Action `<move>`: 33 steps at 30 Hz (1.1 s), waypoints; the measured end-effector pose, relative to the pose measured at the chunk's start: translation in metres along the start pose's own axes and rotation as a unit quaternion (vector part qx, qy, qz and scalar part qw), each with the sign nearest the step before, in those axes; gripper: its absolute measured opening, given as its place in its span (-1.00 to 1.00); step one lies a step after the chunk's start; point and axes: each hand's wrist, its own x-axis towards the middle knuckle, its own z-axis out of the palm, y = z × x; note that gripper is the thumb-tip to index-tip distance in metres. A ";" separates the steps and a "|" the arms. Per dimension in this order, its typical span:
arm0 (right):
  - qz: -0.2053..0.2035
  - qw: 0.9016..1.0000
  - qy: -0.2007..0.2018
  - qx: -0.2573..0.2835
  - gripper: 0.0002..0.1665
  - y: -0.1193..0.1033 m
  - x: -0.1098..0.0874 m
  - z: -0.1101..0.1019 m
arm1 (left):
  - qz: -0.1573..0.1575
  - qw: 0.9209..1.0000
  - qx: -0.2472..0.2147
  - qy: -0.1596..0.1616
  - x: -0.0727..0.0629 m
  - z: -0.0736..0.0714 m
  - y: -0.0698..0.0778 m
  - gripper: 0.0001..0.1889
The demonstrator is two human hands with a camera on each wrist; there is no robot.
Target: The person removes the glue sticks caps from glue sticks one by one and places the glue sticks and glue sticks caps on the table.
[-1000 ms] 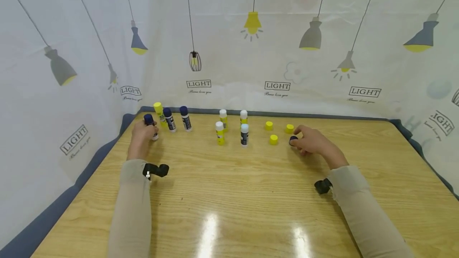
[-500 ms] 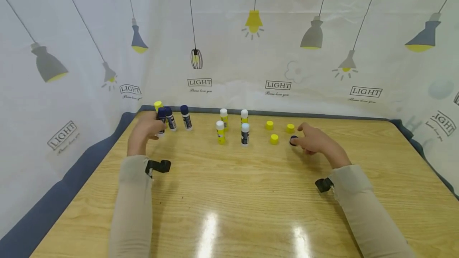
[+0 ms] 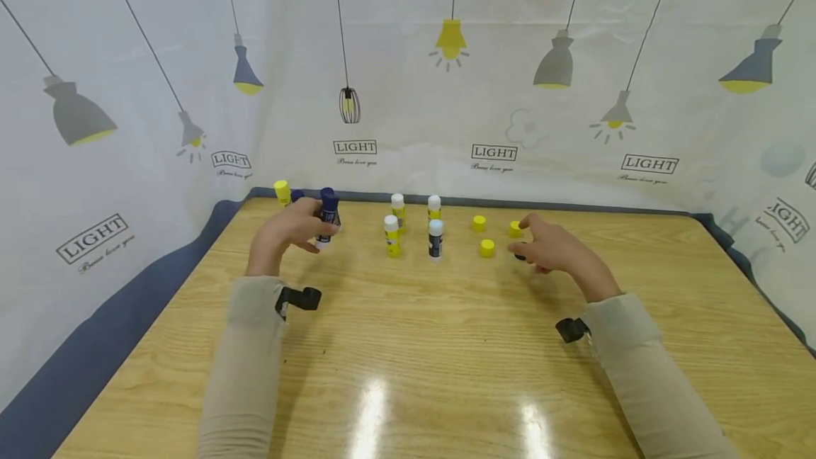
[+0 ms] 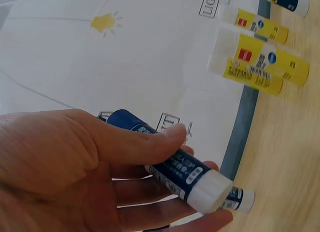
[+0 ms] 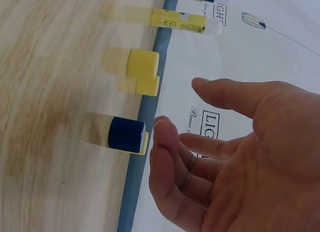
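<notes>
My left hand (image 3: 287,229) grips a navy glue stick (image 4: 192,174) between thumb and fingers, raised and slightly tilted. Behind that hand, partly hidden, stand another navy-capped stick (image 3: 297,195) and a yellow-capped stick (image 3: 282,192). A further navy stick (image 4: 241,200) shows past the held one in the left wrist view. My right hand (image 3: 553,246) hovers beside a navy cap (image 5: 126,135) lying on the table; in the right wrist view its thumb and fingers are apart and hold nothing. Yellow caps (image 3: 487,248) sit just left of and behind that cap.
In the middle of the wooden table (image 3: 408,317), several white-topped glue sticks stand upright, yellow ones (image 3: 392,238) and a navy one (image 3: 435,242). A white curtain (image 3: 395,76) printed with lamps rises along the back and sides.
My left hand has carried the navy glue stick to the right, from the table's left edge past the other sticks. The right hand has barely moved and remains near the navy cap.
</notes>
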 end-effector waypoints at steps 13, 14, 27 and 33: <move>-0.057 0.998 0.028 -0.014 -0.26 -0.016 -0.005 0.002 | 0.059 0.997 0.009 -0.054 0.003 0.026 0.027 -0.63; -0.063 0.997 0.029 -0.013 -0.27 -0.017 -0.005 0.003 | 0.064 0.996 0.003 -0.060 0.004 0.028 0.028 -0.62; -0.132 0.990 0.039 -0.011 -0.34 -0.033 -0.011 0.006 | 0.146 0.981 -0.018 -0.126 0.009 0.046 0.033 -0.52; -0.165 0.986 0.036 -0.008 -0.35 -0.046 -0.019 0.007 | 0.187 0.973 0.021 -0.130 0.011 0.055 0.041 -0.61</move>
